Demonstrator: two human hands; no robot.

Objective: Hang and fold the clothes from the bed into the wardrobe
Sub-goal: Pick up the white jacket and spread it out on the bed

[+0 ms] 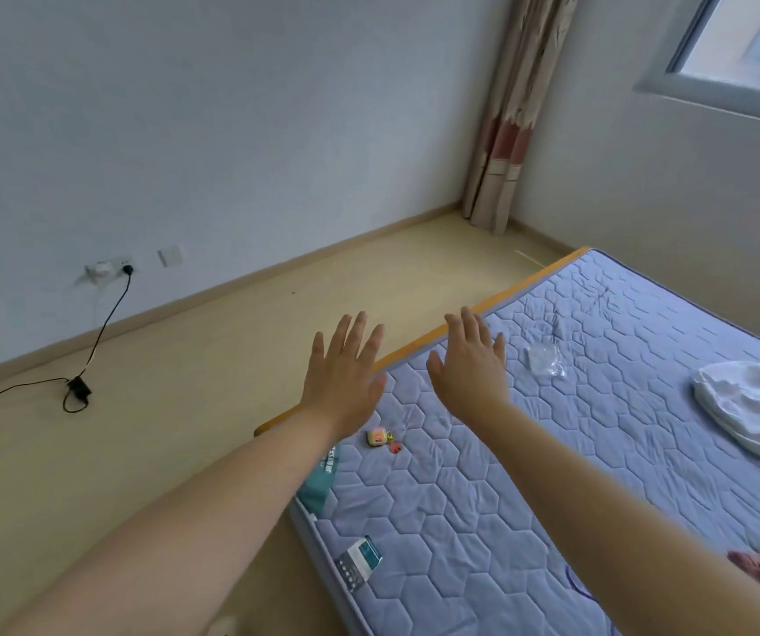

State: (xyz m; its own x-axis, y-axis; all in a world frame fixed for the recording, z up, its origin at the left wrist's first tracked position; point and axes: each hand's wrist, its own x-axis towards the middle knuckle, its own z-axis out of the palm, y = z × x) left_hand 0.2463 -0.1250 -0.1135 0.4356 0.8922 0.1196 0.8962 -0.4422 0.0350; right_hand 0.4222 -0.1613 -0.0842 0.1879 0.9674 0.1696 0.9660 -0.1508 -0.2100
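From the head camera, the left hand [343, 369] and right hand [470, 364] are hovering with fingers spread, gripping nothing. The crumpled white garment [754, 410] is lying well apart from them on the lilac hexagon-quilted mattress [461, 521]. A loose black power cable [93, 351] is trailing across the floor. I reckon it could be snagging a foot once the arms are full. The wardrobe isn't showing.

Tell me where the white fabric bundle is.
In the head view, the white fabric bundle lies on the mattress at the frame's right edge, right of the crumpled clear plastic.
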